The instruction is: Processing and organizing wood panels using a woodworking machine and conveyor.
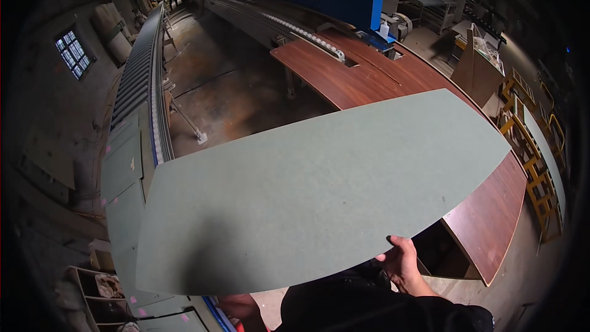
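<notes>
A large flat grey-green board (326,190) spans the view in front of me. My right hand (402,263) grips its near edge, thumb on the upper face and the other fingers mostly hidden beneath. My left hand (243,308) shows only in part, dim, below the board's near left edge; its fingers are hidden. The board's left end lies over similar green panels (126,178) on the left, and its right part over a reddish-brown wood-grain table (350,83). A dark shadow falls across the board's near left part.
A roller conveyor (136,64) runs away on the left. Ahead stands a long machine with a blue housing (353,3) and a bead-like track (301,34). Yellow metal frames (538,178) stand at right. A shelf unit (92,295) sits low at left.
</notes>
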`<move>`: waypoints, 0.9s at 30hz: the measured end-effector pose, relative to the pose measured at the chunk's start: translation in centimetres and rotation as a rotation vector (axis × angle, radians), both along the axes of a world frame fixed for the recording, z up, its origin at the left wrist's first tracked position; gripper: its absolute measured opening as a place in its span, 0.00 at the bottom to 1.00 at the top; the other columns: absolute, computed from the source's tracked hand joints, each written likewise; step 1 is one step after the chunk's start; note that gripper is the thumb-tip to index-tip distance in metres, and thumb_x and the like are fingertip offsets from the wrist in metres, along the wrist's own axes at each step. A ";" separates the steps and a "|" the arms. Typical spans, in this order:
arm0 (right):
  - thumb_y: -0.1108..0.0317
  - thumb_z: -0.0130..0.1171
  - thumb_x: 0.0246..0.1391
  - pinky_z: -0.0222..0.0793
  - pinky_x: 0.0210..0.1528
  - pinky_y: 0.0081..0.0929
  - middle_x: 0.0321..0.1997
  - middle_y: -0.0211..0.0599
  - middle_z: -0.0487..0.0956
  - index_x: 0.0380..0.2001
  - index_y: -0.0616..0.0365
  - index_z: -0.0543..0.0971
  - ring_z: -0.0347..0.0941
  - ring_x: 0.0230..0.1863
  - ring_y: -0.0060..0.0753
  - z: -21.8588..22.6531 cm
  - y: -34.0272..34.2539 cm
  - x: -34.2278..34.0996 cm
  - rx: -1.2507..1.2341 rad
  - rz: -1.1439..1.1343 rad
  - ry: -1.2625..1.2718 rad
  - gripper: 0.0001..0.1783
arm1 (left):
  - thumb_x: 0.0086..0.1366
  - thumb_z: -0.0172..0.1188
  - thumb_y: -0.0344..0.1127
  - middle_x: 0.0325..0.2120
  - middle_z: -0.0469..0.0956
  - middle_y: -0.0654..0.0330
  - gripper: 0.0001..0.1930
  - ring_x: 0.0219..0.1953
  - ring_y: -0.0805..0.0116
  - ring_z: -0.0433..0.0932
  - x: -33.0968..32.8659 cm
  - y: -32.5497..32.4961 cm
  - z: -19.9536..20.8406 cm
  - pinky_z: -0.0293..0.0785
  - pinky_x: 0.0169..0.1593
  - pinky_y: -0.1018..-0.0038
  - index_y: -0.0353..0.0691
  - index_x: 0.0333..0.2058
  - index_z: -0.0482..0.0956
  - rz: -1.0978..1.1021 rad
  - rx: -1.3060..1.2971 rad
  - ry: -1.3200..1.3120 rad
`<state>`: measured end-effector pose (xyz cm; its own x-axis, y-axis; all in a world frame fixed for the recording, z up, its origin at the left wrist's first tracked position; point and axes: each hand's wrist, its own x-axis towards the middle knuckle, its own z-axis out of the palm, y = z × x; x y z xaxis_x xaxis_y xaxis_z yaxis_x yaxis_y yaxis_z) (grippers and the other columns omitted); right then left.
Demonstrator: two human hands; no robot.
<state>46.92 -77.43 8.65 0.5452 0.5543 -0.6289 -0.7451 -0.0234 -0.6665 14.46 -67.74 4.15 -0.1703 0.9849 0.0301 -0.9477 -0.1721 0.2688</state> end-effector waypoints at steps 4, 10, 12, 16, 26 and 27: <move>0.66 0.57 0.52 0.80 0.28 0.35 0.16 0.31 0.68 0.25 0.60 0.71 0.74 0.20 0.35 4.0 1.2 -1.5 0.070 0.097 -0.084 0.10 | 0.71 0.41 0.35 0.45 0.76 0.64 0.15 0.46 0.65 0.75 1.3 0.9 1.9 0.74 0.48 0.70 0.39 0.48 0.74 0.264 -0.296 -0.339; 0.59 0.57 0.55 0.76 0.29 0.30 0.18 0.35 0.74 0.31 0.63 0.71 0.78 0.25 0.37 4.4 1.3 -0.7 0.212 0.282 -0.276 0.16 | 0.67 0.47 0.45 0.58 0.66 0.50 0.28 0.60 0.55 0.64 2.5 2.3 7.7 0.55 0.65 0.61 0.31 0.60 0.60 -0.105 -0.123 0.224; 0.59 0.58 0.55 0.76 0.34 0.30 0.23 0.39 0.77 0.42 0.68 0.69 0.78 0.26 0.36 5.8 1.6 -0.3 0.347 0.402 -0.472 0.22 | 0.63 0.48 0.38 0.56 0.68 0.50 0.26 0.60 0.54 0.64 2.1 2.5 9.9 0.56 0.65 0.60 0.29 0.57 0.64 -0.121 -0.100 0.266; 0.68 0.63 0.52 0.73 0.36 0.25 0.32 0.40 0.81 0.50 0.66 0.70 0.77 0.31 0.31 5.3 4.3 0.9 0.641 0.272 -0.845 0.24 | 0.65 0.47 0.39 0.61 0.62 0.52 0.28 0.63 0.54 0.60 3.4 5.0 14.1 0.55 0.65 0.57 0.31 0.61 0.58 -0.038 -0.168 0.512; 0.44 0.74 0.33 0.58 0.34 0.32 0.32 0.31 0.60 0.26 0.48 0.63 0.58 0.32 0.32 10.0 11.0 8.7 0.276 -0.727 -2.271 0.31 | 0.71 0.46 0.39 0.61 0.62 0.51 0.24 0.62 0.56 0.62 3.9 9.2 21.9 0.54 0.65 0.56 0.34 0.62 0.59 -0.163 -0.177 0.299; 0.39 0.69 0.38 0.60 0.43 0.37 0.41 0.34 0.65 0.31 0.48 0.66 0.63 0.36 0.36 10.6 12.8 9.3 0.287 -0.940 -2.300 0.31 | 0.68 0.49 0.44 0.61 0.61 0.47 0.30 0.62 0.50 0.60 3.7 9.7 22.3 0.54 0.64 0.52 0.29 0.61 0.58 -0.153 -0.127 0.431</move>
